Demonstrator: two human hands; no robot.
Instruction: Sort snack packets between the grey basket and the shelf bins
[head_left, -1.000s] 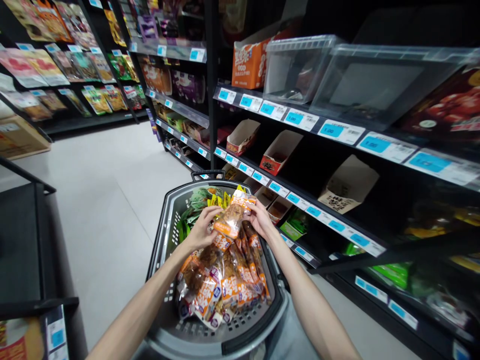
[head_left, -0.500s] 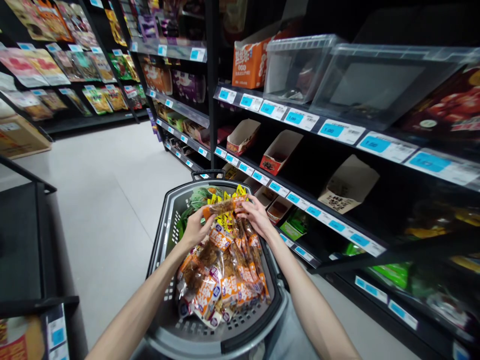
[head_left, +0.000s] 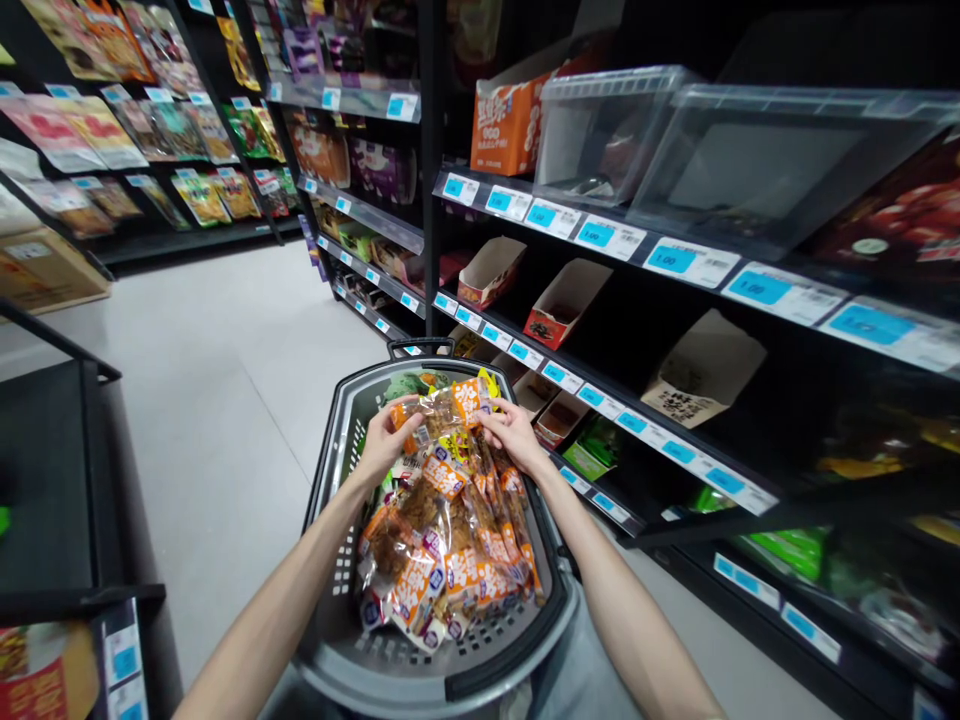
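Between my two hands a snack packet (head_left: 442, 410), clear with orange printed ends, is held out flat over the far half of a grey shopping basket (head_left: 324, 520). My left hand (head_left: 386, 440) pinches its left end, thumb on top. On the right end, my right hand (head_left: 510, 430) has closed its fingers. Below lie many similar orange-and-clear snack packets (head_left: 442, 545), some lined up on edge along the basket's right side. Yellow packets (head_left: 489, 382) and a green leafy bundle (head_left: 409, 384) show at the far end, partly covered by the held packet.
Along the right runs a black shelf rack (head_left: 431, 150) with blue price tags, open cardboard boxes (head_left: 566, 300) and clear plastic bins (head_left: 611, 135). A low black stand (head_left: 52, 480) is at left. Pale floor (head_left: 225, 420) lies between. A cardboard carton (head_left: 49, 265) sits farther back.
The held packet has been turned from edge-on to showing its broad printed face. My left hand has moved slightly left and my right hand slightly down. The view has shifted a little.
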